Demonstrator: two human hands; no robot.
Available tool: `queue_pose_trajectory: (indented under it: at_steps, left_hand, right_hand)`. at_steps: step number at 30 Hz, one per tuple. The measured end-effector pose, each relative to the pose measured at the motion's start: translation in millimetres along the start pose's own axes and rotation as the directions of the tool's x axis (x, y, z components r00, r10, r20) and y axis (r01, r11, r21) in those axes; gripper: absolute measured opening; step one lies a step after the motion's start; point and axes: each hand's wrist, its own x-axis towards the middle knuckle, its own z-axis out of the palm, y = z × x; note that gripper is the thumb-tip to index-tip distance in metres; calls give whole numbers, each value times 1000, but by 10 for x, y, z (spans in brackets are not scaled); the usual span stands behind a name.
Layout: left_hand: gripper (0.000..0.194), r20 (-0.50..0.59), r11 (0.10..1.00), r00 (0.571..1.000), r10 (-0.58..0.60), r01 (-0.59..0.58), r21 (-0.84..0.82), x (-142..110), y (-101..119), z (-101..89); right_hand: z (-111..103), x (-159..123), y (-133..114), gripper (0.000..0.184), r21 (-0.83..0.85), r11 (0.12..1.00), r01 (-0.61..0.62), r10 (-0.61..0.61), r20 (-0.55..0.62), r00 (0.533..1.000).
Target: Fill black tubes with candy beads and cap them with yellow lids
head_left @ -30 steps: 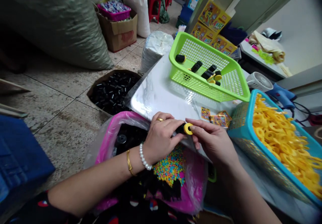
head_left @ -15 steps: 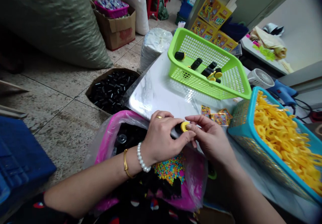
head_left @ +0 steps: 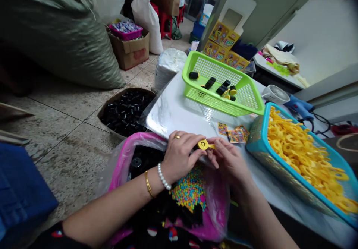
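My left hand [head_left: 180,154] is closed round a small black tube, which its fingers almost wholly hide in this frame. On the tube's end sits a round yellow cap [head_left: 203,144] with a ring mark in its middle and a tab sticking out to the right. That tab is pinched between the thumb and fingers of my right hand [head_left: 231,161]. Both hands are over the far rim of a pink basin [head_left: 119,167] lined with clear plastic. Under them in the basin lie small multicoloured balls [head_left: 188,191] and black parts [head_left: 147,154].
A green basket [head_left: 220,105] with several black-and-yellow tubes stands on the white table [head_left: 167,109]. Printed packets [head_left: 236,135] lie nearer me. To the right is a blue basket [head_left: 258,137] of yellow caps [head_left: 302,152]. Black tubes [head_left: 125,109] fill a floor container at left.
The yellow cap now faces me with its tab out to the right, held by my right fingers; before, my right thumb was on the cap. The view has tilted slightly.
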Motion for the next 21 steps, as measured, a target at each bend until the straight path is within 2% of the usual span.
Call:
queue_pose_trajectory:
  at_steps: [3,5,10,13,16,18,21]
  left_hand:
    - [30,-19,1000,1000,12,-12,8,-11,-10,11]
    - [30,-11,1000,1000,-4,4,9,-8,0,10]
    - [24,34,999,998,-53,53,11,23,37,-8]
    - [25,19,999,999,-36,36,8,36,32,-3]
    - [25,-6,1000,1000,-24,24,16,29,17,5]
    - [26,-7,1000,1000,-17,17,18,27,6,2]
    - [29,-9,1000,1000,-5,5,17,41,-7,-11]
  right_hand:
    - [-172,-12,-18,32,115,990,-80,69,92,993]
    - [-208,32,-65,34,99,989,-110,96,136,986]
    - [-19,234,-226,33,-188,969,-158,201,236,951]
    - [68,279,-254,34,-194,968,-160,206,248,947]
    - [37,264,-227,33,-154,973,-170,208,277,938]
    - [-26,280,-223,36,-132,969,-209,241,327,914]
    - [-119,357,-266,39,-121,944,-308,329,446,833]
